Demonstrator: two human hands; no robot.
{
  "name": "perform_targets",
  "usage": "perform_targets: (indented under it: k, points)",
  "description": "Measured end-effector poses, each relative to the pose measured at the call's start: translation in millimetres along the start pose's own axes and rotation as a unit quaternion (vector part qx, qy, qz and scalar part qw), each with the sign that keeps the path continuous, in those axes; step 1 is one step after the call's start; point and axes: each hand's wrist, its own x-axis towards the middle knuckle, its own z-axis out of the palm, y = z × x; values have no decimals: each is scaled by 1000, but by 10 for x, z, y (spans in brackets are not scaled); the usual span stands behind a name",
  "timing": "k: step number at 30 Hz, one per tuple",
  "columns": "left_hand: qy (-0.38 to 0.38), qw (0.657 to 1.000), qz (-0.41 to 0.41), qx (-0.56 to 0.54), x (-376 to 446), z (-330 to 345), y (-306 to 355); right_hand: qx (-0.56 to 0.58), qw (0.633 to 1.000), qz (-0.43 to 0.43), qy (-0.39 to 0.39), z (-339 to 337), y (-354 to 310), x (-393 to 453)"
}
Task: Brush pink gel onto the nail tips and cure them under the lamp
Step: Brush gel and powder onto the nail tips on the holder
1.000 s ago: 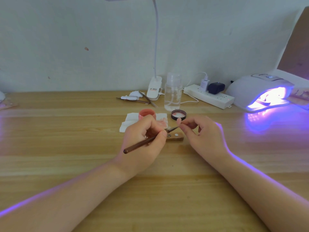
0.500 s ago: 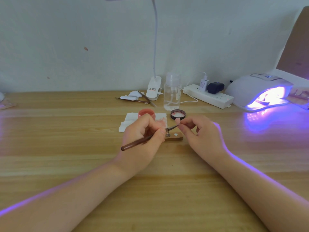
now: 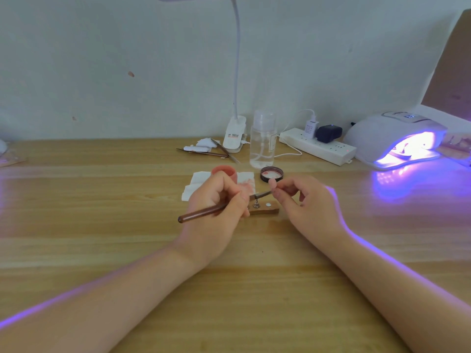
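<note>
The left hand grips the brush; the right hand pinches a nail tip. A wobble could smear gel onto fingers

Desk: pale wood, grain running side to side, fills the lower frame. Back edge meets a plain white wall, slightly scuffed, with a few small brownish marks toward the left. Brown panel leans in at the far right, above the desk's right back corner. White gooseneck desk lamp stands at the back edge, stem rising out of view. Violet light spills across the desk's right side; a fainter violet sheen shows at the left edge.
</note>
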Motion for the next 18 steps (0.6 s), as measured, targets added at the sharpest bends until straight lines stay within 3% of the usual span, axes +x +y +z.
perform_targets:
  k: [5, 11, 18]
  points:
    - [34, 999, -17, 12, 21, -8, -37, 1, 1000, 3, 1, 4, 0, -8]
    - [-8, 1000, 17, 9, 3, -1, 8, -3, 1000, 5, 3, -3, -7, -9]
    - [18, 999, -17, 35, 13, -5, -10, -4, 1000, 11, 1, 1, -3, -9]
